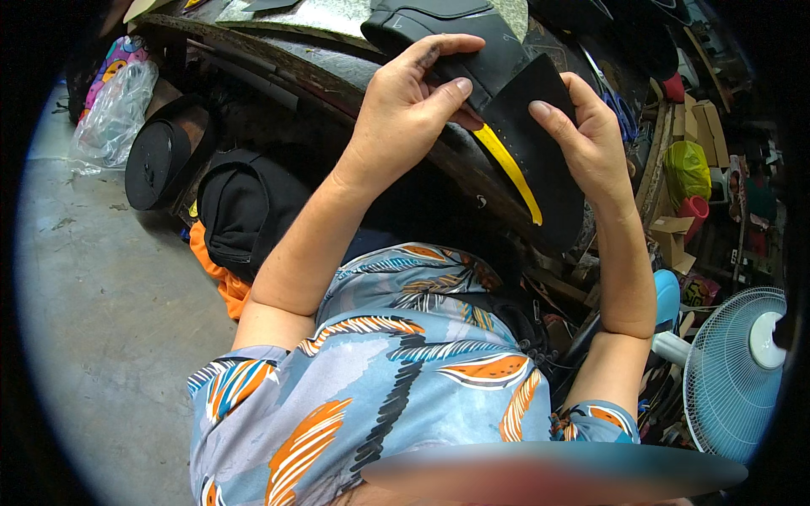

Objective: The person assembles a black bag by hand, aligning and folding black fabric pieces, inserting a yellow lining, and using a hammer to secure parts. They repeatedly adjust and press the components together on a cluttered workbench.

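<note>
Black workpiece (pixel 548 126) is located over the near edge of the workbench, held between both hands. Its upper panels lie over the bench top; its lower flap projects beyond the front edge.

Concrete floor (pixel 101 337), grey and stained, extends along the left side. The workbench (pixel 333 72) is dark and worn, and carries a speckled pale slab (pixel 325 24). A fan (pixel 734 363) with a white grille and hub stands at lower right. A black bag (pixel 245 198) rests in front of the bench at left, above orange fabric (pixel 219 274). Beside the bag is a coiled black strip (pixel 159 160); near the coil is a clear plastic bag (pixel 116 105). Cardboard boxes (pixel 709 131) and a yellow-green bag (pixel 688 169) occupy the cluttered right side.

The left hand (pixel 405 105) grips the workpiece's left edge between thumb and fingers, index finger extended. The right hand (pixel 586 131) grips the right edge, thumb on the face, fingers mostly hidden behind. Blue-handled scissors (pixel 623 115) lie just beyond the right hand. A narrow yellow strip (pixel 510 173) runs along the flap's left edge.
</note>
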`<state>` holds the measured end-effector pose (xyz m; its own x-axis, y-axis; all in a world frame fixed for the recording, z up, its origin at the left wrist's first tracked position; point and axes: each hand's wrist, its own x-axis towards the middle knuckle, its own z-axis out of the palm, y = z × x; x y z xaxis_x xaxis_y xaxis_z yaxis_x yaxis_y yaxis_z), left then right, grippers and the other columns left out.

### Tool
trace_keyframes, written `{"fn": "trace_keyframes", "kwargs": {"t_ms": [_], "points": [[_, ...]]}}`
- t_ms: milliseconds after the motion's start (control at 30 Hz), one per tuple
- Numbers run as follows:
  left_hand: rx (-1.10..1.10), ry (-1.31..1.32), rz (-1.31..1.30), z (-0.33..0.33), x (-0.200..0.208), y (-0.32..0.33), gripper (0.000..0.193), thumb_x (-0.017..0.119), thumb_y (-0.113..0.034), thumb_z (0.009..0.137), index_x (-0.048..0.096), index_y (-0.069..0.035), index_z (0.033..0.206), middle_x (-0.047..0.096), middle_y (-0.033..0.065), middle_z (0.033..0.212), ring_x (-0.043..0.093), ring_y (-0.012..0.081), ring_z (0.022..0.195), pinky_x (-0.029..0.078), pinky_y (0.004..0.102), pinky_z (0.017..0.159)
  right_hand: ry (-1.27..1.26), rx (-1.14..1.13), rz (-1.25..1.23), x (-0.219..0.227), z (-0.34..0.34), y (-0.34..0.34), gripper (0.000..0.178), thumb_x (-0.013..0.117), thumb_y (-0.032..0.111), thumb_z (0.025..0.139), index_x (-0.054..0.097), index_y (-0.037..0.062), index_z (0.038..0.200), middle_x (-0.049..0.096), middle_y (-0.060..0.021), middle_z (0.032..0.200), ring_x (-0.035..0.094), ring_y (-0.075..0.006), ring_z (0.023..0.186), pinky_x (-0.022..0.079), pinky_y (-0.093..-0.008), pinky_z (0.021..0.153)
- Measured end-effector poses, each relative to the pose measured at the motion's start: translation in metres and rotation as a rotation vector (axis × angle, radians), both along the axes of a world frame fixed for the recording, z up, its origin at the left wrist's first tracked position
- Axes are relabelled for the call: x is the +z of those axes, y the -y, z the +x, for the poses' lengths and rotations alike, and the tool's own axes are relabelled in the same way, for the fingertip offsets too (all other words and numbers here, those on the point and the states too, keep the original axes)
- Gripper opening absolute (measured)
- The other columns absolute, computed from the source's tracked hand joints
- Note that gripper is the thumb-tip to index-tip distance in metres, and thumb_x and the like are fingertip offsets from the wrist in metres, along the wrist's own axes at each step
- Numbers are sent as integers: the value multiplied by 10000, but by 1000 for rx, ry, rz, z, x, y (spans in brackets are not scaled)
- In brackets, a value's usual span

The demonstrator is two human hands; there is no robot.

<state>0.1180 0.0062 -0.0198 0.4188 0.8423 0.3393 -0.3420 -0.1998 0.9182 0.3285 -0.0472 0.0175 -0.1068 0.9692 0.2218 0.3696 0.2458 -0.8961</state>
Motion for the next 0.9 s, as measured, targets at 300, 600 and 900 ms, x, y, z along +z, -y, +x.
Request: {"fn": "trace_keyframes", "kwargs": {"t_ms": [300,600,900], "points": [[11,8,3,0,0,2,356,574,-37,969,544,19,1320,621,150,1144,690,190,944,639,302,765,-7,11,-28,-1,0,0,234,670,216,956,603,22,1070,668,-27,831,644,-59,708,535,-193,613],[-9,27,-17,-2,2,8,471,700,-26,893,522,25,1326,623,120,1137,671,157,947,606,289,808,-9,5,-2,-1,1,1,206,675,193,955,598,29,1054,652,-11,855,627,-47,757,525,-202,648],[65,12,-7,5,-1,16,591,789,6,802,503,-14,1318,591,100,1191,648,130,1002,559,252,886,107,12,60,-5,3,2,149,671,155,946,603,39,1010,657,-37,837,638,-86,755,522,-230,658]]}}
